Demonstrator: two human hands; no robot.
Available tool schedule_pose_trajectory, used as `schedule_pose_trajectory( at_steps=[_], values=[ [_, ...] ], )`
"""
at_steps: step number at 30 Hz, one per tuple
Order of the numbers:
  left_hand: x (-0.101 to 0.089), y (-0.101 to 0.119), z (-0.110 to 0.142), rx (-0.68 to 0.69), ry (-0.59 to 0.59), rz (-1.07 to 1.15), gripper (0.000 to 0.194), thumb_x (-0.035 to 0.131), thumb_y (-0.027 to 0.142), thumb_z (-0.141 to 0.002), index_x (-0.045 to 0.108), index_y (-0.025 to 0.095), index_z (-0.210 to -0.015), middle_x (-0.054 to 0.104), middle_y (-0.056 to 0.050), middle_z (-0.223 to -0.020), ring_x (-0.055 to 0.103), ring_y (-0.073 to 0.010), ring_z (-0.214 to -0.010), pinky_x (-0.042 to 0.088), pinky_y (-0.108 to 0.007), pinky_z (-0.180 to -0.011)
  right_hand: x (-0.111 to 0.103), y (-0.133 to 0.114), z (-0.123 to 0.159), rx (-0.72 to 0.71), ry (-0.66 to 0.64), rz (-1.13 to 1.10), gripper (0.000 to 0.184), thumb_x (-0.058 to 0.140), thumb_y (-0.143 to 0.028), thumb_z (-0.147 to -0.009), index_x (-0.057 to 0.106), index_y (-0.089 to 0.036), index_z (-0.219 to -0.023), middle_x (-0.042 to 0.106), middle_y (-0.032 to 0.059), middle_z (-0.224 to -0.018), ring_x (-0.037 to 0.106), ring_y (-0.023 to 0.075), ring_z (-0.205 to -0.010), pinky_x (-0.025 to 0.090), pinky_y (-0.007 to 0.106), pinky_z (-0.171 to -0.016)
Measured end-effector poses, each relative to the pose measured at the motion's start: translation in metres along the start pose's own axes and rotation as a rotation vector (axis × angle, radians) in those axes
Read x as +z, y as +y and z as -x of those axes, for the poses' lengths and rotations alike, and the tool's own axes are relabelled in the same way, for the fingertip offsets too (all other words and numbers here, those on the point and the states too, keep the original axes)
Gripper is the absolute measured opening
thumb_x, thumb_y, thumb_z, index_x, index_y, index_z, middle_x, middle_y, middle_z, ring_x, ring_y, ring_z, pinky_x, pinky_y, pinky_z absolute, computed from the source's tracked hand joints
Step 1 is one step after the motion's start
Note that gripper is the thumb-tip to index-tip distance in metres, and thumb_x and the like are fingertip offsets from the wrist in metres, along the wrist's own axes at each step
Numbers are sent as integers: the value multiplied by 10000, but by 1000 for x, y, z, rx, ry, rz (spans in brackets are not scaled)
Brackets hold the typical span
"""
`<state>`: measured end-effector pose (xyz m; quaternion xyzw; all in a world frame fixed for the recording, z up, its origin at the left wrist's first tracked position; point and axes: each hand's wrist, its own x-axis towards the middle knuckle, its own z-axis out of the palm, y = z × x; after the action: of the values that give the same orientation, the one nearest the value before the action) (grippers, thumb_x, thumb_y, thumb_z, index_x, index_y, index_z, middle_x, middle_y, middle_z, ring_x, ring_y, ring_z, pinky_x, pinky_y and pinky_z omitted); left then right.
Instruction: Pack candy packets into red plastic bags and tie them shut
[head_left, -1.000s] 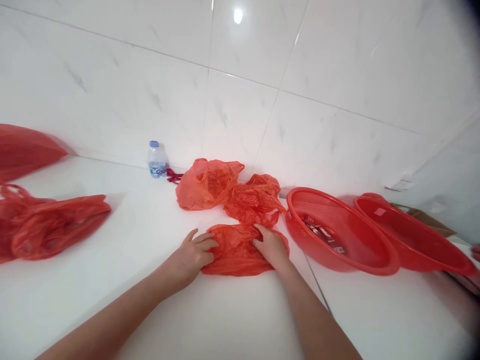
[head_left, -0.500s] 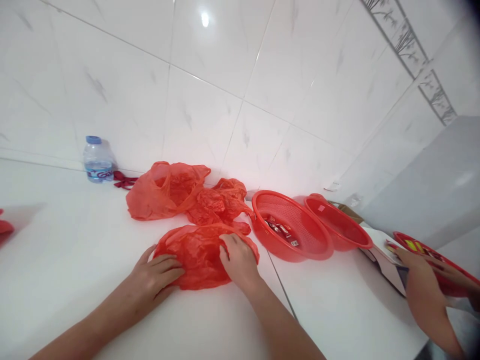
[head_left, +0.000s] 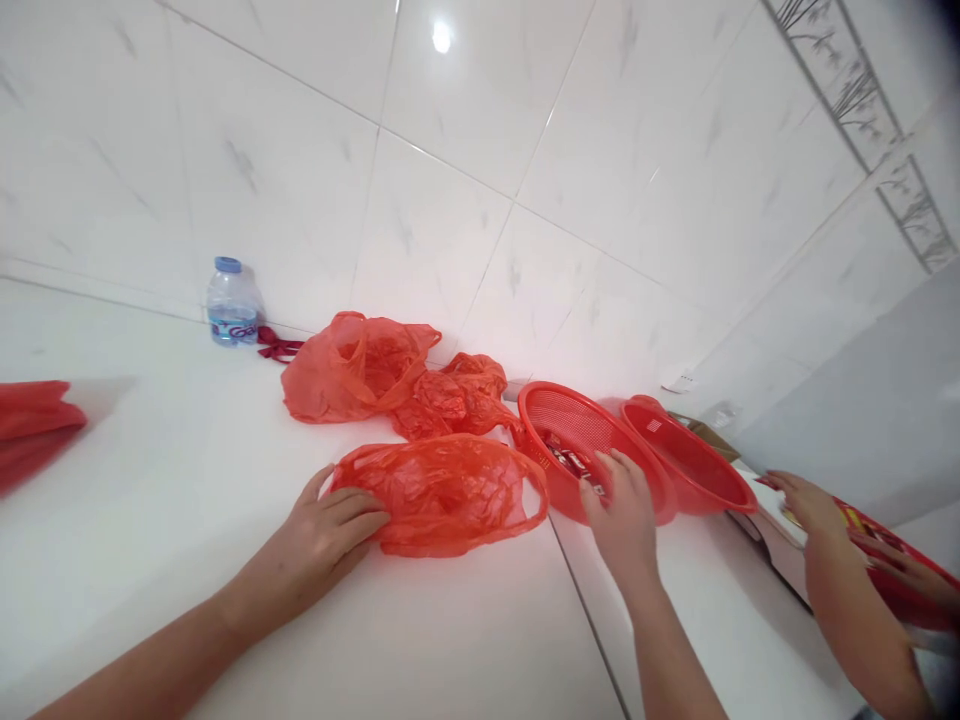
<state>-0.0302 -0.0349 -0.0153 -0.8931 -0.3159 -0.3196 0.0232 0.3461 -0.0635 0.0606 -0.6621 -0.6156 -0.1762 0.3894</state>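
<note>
A red plastic bag (head_left: pixel 442 495) lies spread on the white surface, its handle loop showing at the right end. My left hand (head_left: pixel 326 535) grips the bag's left end, the fingers curled over its edge. Over the near rim of a red mesh basket (head_left: pixel 637 455) hovers my right hand (head_left: pixel 621 505), open with fingers apart and nothing in it. Several small red packets (head_left: pixel 566 455) lie inside that basket, partly hidden behind the hand.
More crumpled red bags (head_left: pixel 356 365) lie against the tiled wall beside a water bottle (head_left: pixel 234 310). A second red basket (head_left: pixel 694 455) stands further right. Another person's hand (head_left: pixel 810 505) reaches over a white device there. Red fabric-like material (head_left: pixel 34 430) sits at the far left.
My right hand has left the bag and moved right to the mesh basket. My left hand stays at the bag's left end. The view has shifted left.
</note>
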Motion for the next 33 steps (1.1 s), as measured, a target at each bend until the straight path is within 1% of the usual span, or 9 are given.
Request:
schedule_pose_trajectory(
  at_steps=[2, 4, 7, 14, 18, 21, 24, 29, 33],
  values=[
    [-1, -1, 1, 10, 32, -18, 229, 490, 216, -871, 602, 279, -1060, 675, 4, -1045, 617, -147, -961, 55, -464, -1120, -2, 22, 1, -13, -104, 104, 442, 550, -381, -805, 539, -181, -1200, 551, 128, -1225, 499, 292, -1134, 406, 485, -953],
    [-1, -2, 2, 5, 61, -43, 221, 484, 212, -875, 607, 274, -1048, 681, -2, -1031, 621, -149, -951, 78, -471, -1114, -6, 38, 8, -43, -253, 140, 377, 509, -384, -842, 568, -191, -1161, 631, 101, -1100, 570, 274, -1015, 443, 470, -895],
    [1, -3, 3, -27, 101, -70, 188, 474, 235, -881, 622, 270, -992, 694, 5, -970, 634, -147, -874, 88, -489, -1106, -14, 48, 26, -106, -372, 135, 321, 423, -353, -905, 588, -204, -1136, 665, 85, -1030, 605, 244, -926, 473, 423, -822],
    [3, -3, 3, -99, 102, -69, 214, 435, 209, -889, 646, 239, -906, 703, 4, -848, 644, -158, -782, 151, -524, -1081, -40, 38, 79, -206, -274, 210, 310, 431, -303, -929, 539, -198, -1200, 659, 91, -1015, 601, 232, -904, 456, 407, -793],
    [1, -7, 3, -49, 57, -116, 191, 479, 221, -861, 652, 259, -936, 714, 6, -891, 662, -165, -812, 143, -502, -1089, -57, 34, 101, -207, -259, 243, 301, 455, -312, -920, 554, -202, -1182, 660, 97, -1035, 602, 241, -904, 455, 412, -788],
    [4, -12, 5, -8, 90, -139, 183, 489, 237, -848, 648, 264, -934, 718, 4, -879, 669, -169, -787, 142, -492, -1091, -71, 31, 107, -162, -299, 248, 321, 453, -337, -918, 563, -203, -1189, 667, 95, -1028, 608, 248, -904, 461, 412, -783],
    [7, -15, 6, 31, 133, -156, 184, 484, 235, -846, 639, 265, -942, 719, 3, -869, 669, -171, -767, 147, -492, -1089, -90, 23, 103, -61, -387, 210, 366, 443, -398, -913, 580, -201, -1190, 668, 101, -1054, 612, 255, -941, 468, 414, -817],
    [10, -15, 7, 50, 135, -152, 195, 553, 296, -818, 616, 271, -1000, 715, 3, -882, 670, -176, -780, 157, -487, -1097, -112, 9, 67, 139, -713, 50, 387, 410, -472, -904, 647, -245, -1108, 668, 70, -1115, 611, 246, -1031, 478, 381, -864],
    [9, -8, 8, 51, 181, -124, 488, 637, 457, -730, 536, 250, -1159, 675, -68, -1033, 634, -242, -936, 214, -512, -1081, -104, 20, 17, 266, -747, 27, 423, 470, -508, -855, 597, -283, -1189, 655, 50, -1147, 621, 246, -1010, 488, 382, -840]
  ],
)
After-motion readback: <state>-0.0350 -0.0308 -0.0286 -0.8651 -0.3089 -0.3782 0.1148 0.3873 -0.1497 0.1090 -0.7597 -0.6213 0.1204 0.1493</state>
